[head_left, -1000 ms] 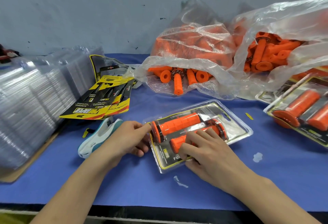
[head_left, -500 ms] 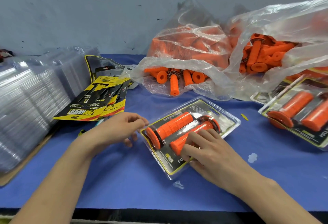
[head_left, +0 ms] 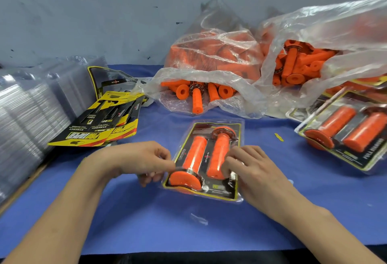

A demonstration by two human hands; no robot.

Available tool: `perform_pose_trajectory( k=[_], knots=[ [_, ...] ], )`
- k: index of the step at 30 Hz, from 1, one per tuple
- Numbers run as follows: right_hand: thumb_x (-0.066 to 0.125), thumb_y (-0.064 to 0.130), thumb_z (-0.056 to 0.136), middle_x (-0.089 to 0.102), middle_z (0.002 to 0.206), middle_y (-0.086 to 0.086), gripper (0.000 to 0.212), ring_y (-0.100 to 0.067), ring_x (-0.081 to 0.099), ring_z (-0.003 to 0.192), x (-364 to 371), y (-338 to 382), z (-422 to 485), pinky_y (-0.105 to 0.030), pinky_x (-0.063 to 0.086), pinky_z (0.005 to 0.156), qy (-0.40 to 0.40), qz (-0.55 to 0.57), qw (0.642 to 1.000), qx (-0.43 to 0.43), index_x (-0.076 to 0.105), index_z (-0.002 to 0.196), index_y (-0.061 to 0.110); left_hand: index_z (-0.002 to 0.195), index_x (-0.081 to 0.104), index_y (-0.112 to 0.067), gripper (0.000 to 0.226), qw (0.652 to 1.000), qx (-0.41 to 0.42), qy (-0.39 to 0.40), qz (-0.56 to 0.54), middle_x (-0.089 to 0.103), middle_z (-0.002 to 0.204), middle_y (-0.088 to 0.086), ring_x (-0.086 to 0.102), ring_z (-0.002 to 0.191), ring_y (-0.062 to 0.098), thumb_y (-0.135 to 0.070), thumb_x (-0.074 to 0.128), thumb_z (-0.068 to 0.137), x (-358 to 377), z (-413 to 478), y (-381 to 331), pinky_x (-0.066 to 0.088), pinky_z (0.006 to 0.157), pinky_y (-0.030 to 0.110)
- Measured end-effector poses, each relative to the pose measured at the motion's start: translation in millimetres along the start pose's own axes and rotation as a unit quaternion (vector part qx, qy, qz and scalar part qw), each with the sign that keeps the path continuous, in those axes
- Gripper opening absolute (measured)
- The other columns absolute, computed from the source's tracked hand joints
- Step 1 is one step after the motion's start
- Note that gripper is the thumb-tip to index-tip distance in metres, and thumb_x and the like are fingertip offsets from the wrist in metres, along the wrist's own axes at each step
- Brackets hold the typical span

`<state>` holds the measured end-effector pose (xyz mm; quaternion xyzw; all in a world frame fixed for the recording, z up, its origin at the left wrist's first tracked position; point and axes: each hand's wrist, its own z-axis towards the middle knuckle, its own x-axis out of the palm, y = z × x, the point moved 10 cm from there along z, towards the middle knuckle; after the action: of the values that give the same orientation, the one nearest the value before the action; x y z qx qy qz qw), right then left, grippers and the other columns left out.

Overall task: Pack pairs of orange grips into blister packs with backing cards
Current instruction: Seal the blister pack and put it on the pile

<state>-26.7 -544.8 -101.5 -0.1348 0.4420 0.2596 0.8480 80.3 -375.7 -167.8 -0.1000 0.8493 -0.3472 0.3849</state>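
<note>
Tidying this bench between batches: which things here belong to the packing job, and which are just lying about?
Job: pack being closed, loose grips, cards, empty blisters, finished packs.
Lying about: yellow scrap, clear scrap.

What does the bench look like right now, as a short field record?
pack in work: blister pack, two orange grips inside, on the blue mat
left hand: pinches its left edge
right hand: fingers curl over its right edge
loose grips: in clear bags behind
backing cards: fanned at left
empty blisters: stacked far left
finished packs: at right
</note>
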Motion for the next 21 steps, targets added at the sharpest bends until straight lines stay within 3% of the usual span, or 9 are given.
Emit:
perform_pose_trajectory(
  k=[2, 6, 10, 13, 14, 16, 18, 21],
  knots=[
    [0.053, -0.006, 0.060, 0.055, 0.092, 0.006, 0.033, -0.018, 0.047, 0.080, -1, -11, -2, -0.019, 0.029, 0.078, 0.002, 0.005, 1.000, 0.026, 0.055, 0.081, 0.019, 0.068, 0.062, -0.020, 0.026, 0.999, -0.018, -0.003, -0.037, 0.063, 0.060, 0.002, 0.060, 0.049, 0.018, -0.042, 0.061, 0.083, 8, 2, 0, 0.053, 0.052, 0.027],
    [0.072, -0.007, 0.062, 0.056, 0.092, 0.006, 0.036, -0.014, 0.041, 0.083, -3, -21, -6, -0.015, 0.022, 0.078, 0.007, 0.021, 0.999, 0.047, 0.051, 0.078, 0.019, 0.094, 0.062, -0.011, 0.031, 0.983, -0.040, -0.105, -0.144, 0.065, 0.065, 0.011, 0.061, 0.050, 0.022, -0.041, 0.057, 0.095, 14, 4, -7, 0.052, 0.050, 0.028],
    [0.055, 0.000, 0.075, 0.060, 0.096, 0.003, 0.019, -0.017, 0.050, 0.090, -25, -15, -14, -0.024, 0.038, 0.082, -0.069, -0.013, 0.997, 0.024, 0.052, 0.076, 0.019, 0.096, 0.057, -0.008, 0.023, 0.961, 0.015, -0.206, -0.183, 0.071, 0.076, 0.010, 0.064, 0.055, 0.024, -0.031, 0.055, 0.099, 16, -15, -32, 0.057, 0.052, 0.037],
    [0.056, -0.005, 0.075, 0.062, 0.111, -0.003, 0.022, -0.023, 0.054, 0.099, -61, -28, -23, -0.031, 0.045, 0.083, -0.194, -0.013, 0.978, 0.072, 0.053, 0.075, 0.017, 0.091, 0.057, -0.024, 0.014, 0.927, 0.112, -0.285, -0.218, 0.074, 0.078, 0.005, 0.072, 0.068, 0.020, -0.032, 0.050, 0.100, 12, -44, -69, 0.060, 0.059, 0.038],
    [0.056, -0.002, 0.078, 0.058, 0.120, -0.004, 0.021, -0.023, 0.053, 0.102, -74, -34, -28, -0.031, 0.045, 0.084, -0.232, -0.008, 0.968, 0.098, 0.052, 0.079, 0.018, 0.090, 0.058, -0.029, 0.011, 0.915, 0.137, -0.289, -0.246, 0.074, 0.077, 0.006, 0.073, 0.068, 0.019, -0.032, 0.051, 0.098, 15, -54, -86, 0.059, 0.054, 0.033],
    [0.056, 0.006, 0.085, 0.044, 0.136, -0.002, 0.020, -0.023, 0.051, 0.107, -97, -47, -40, -0.026, 0.043, 0.087, -0.287, -0.001, 0.949, 0.130, 0.051, 0.091, 0.024, 0.089, 0.064, -0.035, 0.010, 0.889, 0.182, -0.263, -0.327, 0.075, 0.079, 0.011, 0.074, 0.069, 0.029, -0.029, 0.056, 0.090, 28, -63, -124, 0.058, 0.047, 0.036],
    [0.067, 0.009, 0.085, 0.034, 0.143, 0.003, 0.039, -0.018, 0.050, 0.116, -132, -75, -52, -0.025, 0.044, 0.093, -0.359, 0.055, 0.914, 0.179, 0.051, 0.112, 0.030, 0.087, 0.068, -0.036, 0.018, 0.868, 0.224, -0.255, -0.362, 0.075, 0.080, 0.012, 0.073, 0.066, 0.036, -0.025, 0.054, 0.090, 37, -66, -168, 0.057, 0.043, 0.041],
    [0.068, 0.044, 0.075, 0.047, 0.130, 0.007, 0.056, -0.008, 0.055, 0.112, -166, -150, -93, -0.030, 0.047, 0.100, -0.459, 0.192, 0.799, 0.339, 0.046, 0.125, 0.031, 0.100, 0.063, -0.022, 0.020, 0.826, 0.267, -0.303, -0.393, 0.076, 0.077, -0.004, 0.074, 0.063, 0.021, -0.012, 0.046, 0.101, 32, -53, -225, 0.056, 0.042, 0.031]
  ],
)
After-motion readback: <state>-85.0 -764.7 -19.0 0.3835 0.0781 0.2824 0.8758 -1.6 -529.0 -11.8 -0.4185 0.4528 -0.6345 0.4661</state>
